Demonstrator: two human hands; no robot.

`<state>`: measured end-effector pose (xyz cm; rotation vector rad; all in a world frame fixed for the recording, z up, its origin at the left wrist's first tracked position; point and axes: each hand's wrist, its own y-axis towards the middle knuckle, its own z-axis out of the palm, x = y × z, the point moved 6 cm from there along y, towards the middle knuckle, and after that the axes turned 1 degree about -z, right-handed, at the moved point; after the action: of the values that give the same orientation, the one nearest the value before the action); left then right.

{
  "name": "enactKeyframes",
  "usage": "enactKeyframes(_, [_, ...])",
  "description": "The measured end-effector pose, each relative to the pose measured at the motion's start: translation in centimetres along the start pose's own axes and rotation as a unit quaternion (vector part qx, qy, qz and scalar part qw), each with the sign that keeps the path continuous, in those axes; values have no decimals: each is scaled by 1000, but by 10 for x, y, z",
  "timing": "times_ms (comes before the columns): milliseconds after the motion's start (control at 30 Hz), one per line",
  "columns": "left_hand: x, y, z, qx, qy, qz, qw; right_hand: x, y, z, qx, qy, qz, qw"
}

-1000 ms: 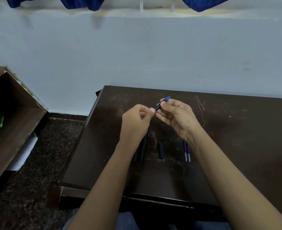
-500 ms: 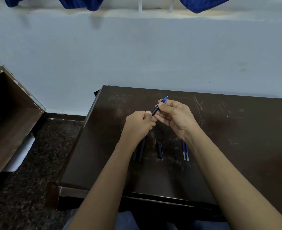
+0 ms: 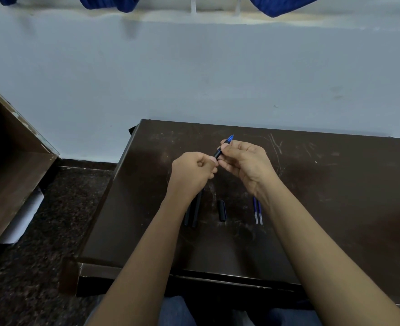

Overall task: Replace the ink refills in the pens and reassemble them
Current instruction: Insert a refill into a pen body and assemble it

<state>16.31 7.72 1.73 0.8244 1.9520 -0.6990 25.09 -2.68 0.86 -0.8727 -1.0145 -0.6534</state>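
Now, from left to right: two slim black pen barrels [image 3: 196, 209] lie side by side on the scratched dark brown wooden table [image 3: 335, 196], partly under my left wrist. My left hand [image 3: 190, 172] is curled, fingertips pinching the lower end of a black pen with a clear blue tip [image 3: 218, 152], tilted above the table. A short black pen cap [image 3: 222, 210] lies below. My right hand [image 3: 249, 163] grips the pen near its tip. Two thin blue ink refills [image 3: 257, 211] lie beside my right wrist.
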Motion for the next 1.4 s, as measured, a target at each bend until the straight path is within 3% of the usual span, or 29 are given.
enactKeyframes(133, [-4, -2, -6, -40, 3, 21, 999, 1, -1, 0, -4, 16, 0, 1000])
enactKeyframes(267, [1, 1, 6, 1, -61, -64, 996, 1, -2, 0, -9, 1, -4, 1000])
enactKeyframes(500, [-5, -2, -3, -36, -1, 14, 999, -2, 0, -2, -11, 7, -10, 1000])
enactKeyframes(733, [1, -1, 15, 84, 4, -45, 995, -3, 6, 4, 50, -13, -18, 999])
enactKeyframes(833, [1, -3, 14, 95, -2, -33, 995, -4, 7, 6, 78, 7, -18, 997])
enactKeyframes(1167, [4, 1, -4, 26, 83, 27, 996, -23, 13, -5, -7, -104, -33, 994])
enactKeyframes(1233, [8, 1, -9, -4, 95, 21, 995, -26, 13, -10, -25, -298, -39, 953])
enactKeyframes(1300, [12, 1, -12, -17, 106, 6, 994, -35, 8, -10, -10, -575, -36, 817])
enactKeyframes(1333, [13, 1, -12, -18, 119, 3, 993, -42, 5, -7, 15, -656, -19, 755])
enactKeyframes(1400, [12, 0, -12, -12, 152, 7, 988, -64, -2, -3, 70, -700, 44, 710])
